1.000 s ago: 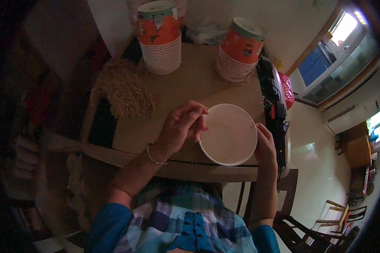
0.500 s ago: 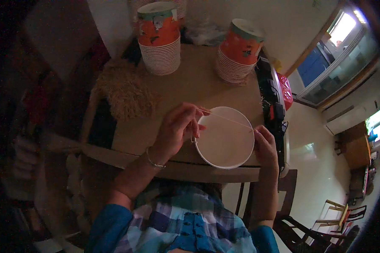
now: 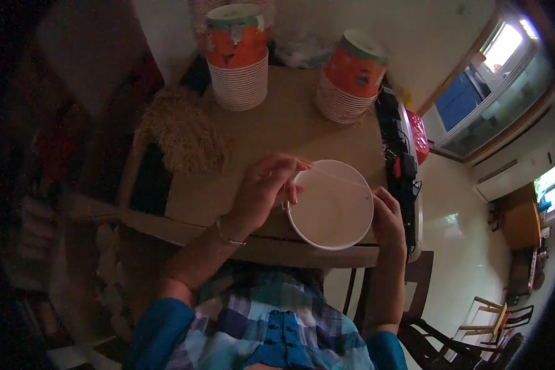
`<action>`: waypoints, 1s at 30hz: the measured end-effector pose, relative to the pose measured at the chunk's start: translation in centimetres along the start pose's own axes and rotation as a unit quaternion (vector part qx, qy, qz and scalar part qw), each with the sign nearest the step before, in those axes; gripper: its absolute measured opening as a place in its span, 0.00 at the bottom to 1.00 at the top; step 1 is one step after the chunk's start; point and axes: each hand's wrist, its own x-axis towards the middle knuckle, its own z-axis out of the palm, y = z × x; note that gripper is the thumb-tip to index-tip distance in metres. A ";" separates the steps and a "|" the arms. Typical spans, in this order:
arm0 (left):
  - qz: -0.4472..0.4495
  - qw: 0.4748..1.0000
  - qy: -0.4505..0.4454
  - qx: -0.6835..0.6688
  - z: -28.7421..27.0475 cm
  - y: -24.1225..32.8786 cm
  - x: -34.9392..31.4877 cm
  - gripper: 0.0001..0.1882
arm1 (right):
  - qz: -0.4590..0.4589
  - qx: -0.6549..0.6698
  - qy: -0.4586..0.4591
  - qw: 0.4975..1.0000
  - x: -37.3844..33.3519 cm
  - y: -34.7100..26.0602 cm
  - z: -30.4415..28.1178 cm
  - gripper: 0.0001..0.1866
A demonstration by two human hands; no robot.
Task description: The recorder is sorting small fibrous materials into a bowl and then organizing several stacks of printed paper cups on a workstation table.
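dim room, pale floor point(image 3: 453, 240) shining off to the right of both hands, wooden chair point(image 3: 491, 316) farther out that way, bright window point(image 3: 504, 46) at the upper right. brown-topped desk point(image 3: 280, 120) ahead of the grip.

white tub point(image 3: 331, 213), mouth facing up, sits between the two hands, over the near edge of the desk; whether it rests there, cannot tell. left hand point(image 3: 270, 188): thumb and forefinger pinched together on a thin pale string point(image 3: 342, 179), lower fingers at the tub's left rim. right hand point(image 3: 388, 217): fingers clamped on the tub's right rim, where the string runs in. string crosses above the mouth from one grip to the other. bracelet point(image 3: 231, 239) on the left wrist.

beyond the left grip, to its left: heap of tan strands point(image 3: 185, 135). straight out past it: orange-and-white tub stack point(image 3: 237, 65). beyond the right grip, slightly left: second stack point(image 3: 350, 77). just past the right hand, along the desk's side: black power strip point(image 3: 406, 166), red object point(image 3: 417, 137) behind it.
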 end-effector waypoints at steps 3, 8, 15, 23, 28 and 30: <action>0.031 0.997 -0.034 0.058 -0.5 -0.2 0.4 0.14 | -0.013 -0.048 0.004 0.999 0.1 -0.5 -0.2 0.05; -0.011 0.998 -0.040 0.042 -0.7 -0.4 0.7 0.15 | -0.082 -0.093 0.061 0.990 0.1 -2.5 0.4 0.08; -0.048 0.999 -0.021 0.002 -0.7 0.4 0.8 0.14 | -0.126 -0.331 0.050 0.934 0.4 -3.2 3.8 0.11; -0.072 0.997 -0.020 0.009 -1.5 0.3 1.6 0.13 | -0.222 -0.447 0.095 0.861 1.0 -3.3 4.1 0.03; -0.056 0.997 -0.019 0.040 -1.5 -0.4 2.2 0.13 | -0.262 -0.452 0.087 0.848 0.9 -3.4 4.2 0.02; -0.047 0.997 0.000 0.056 -1.4 -0.7 2.3 0.12 | -0.260 -0.452 0.092 0.848 0.8 -3.1 4.1 0.01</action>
